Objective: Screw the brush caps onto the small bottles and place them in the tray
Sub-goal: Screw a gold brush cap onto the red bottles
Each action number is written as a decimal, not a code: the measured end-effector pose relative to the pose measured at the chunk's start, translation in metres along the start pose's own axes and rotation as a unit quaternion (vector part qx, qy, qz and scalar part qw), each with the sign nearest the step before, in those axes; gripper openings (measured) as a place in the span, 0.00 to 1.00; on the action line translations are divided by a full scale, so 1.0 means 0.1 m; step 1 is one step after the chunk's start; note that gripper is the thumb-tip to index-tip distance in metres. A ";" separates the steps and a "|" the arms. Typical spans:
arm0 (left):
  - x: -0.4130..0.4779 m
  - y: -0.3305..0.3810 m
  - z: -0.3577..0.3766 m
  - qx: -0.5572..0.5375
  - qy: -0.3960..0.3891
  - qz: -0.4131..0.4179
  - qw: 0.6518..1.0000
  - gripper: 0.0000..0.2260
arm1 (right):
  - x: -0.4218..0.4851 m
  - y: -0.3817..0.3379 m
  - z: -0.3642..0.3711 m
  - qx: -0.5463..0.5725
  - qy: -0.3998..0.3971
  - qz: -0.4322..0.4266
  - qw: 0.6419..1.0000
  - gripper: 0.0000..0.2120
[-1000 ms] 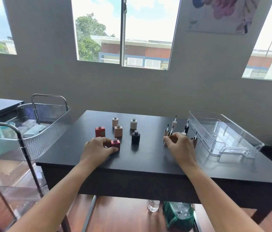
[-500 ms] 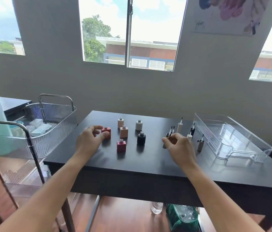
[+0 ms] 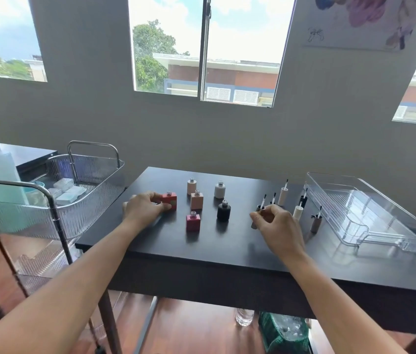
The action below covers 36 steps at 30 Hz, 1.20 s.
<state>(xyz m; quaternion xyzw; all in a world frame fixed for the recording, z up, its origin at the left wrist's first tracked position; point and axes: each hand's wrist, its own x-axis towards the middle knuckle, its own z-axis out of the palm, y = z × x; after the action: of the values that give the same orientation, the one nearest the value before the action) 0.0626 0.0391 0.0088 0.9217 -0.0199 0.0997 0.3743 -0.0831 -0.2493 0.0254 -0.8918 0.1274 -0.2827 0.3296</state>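
Gripping red bottle (image 3: 171, 199) with left hand (image 3: 141, 209), earlier only reaching.
Still pinching brown cap (image 3: 260, 208) in right hand (image 3: 277, 226).

Daylight comes from the windows (image 3: 168, 47) dead ahead; the sky is blown out white. The wall (image 3: 227, 139) under them is backlit and dim. The dark table (image 3: 227, 251) has a soft sheen, with short shadows toward me under the bottles (image 3: 224, 212). There's glare on the clear tray (image 3: 370, 215) rims. Wide-angle bend at the edges makes the window frames lean. Slightly soft overall.
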 end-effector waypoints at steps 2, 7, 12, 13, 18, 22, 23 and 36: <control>-0.01 0.00 0.00 -0.005 0.003 0.000 1.000 0.16 | 0.00 0.00 0.00 0.008 0.004 0.000 1.000 0.10; -0.09 0.05 -0.05 -0.098 0.011 0.006 0.995 0.12 | 0.01 -0.01 -0.06 0.085 -0.006 0.008 0.996 0.08; -0.30 0.35 -0.19 -0.204 0.040 0.067 0.976 0.15 | 0.03 -0.10 -0.15 0.209 -0.015 -0.012 0.978 0.09; -0.36 0.43 -0.21 -0.219 0.038 0.084 0.971 0.16 | 0.04 -0.13 -0.17 0.211 -0.007 -0.019 0.977 0.09; -0.63 0.72 -0.17 -0.205 0.044 0.168 0.963 0.15 | 0.07 -0.27 -0.29 0.226 0.003 -0.056 0.972 0.06; -0.76 0.80 -0.08 -0.165 0.056 0.227 0.958 0.12 | -0.03 -0.37 -0.37 0.188 -0.017 -0.103 0.977 0.07; -0.78 0.81 -0.07 -0.157 0.059 0.235 0.958 0.11 | -0.05 -0.38 -0.37 0.174 -0.019 -0.113 0.978 0.08; -0.87 0.87 0.01 -0.139 0.053 0.261 0.954 0.11 | -0.13 -0.38 -0.38 0.110 -0.027 -0.134 0.984 0.08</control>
<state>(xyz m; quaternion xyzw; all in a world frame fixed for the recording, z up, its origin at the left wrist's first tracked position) -0.0320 -0.0275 0.0510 0.8166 -0.2537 0.2388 0.4602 -0.1147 -0.2346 0.0688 -0.8666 -0.0344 -0.3120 0.3880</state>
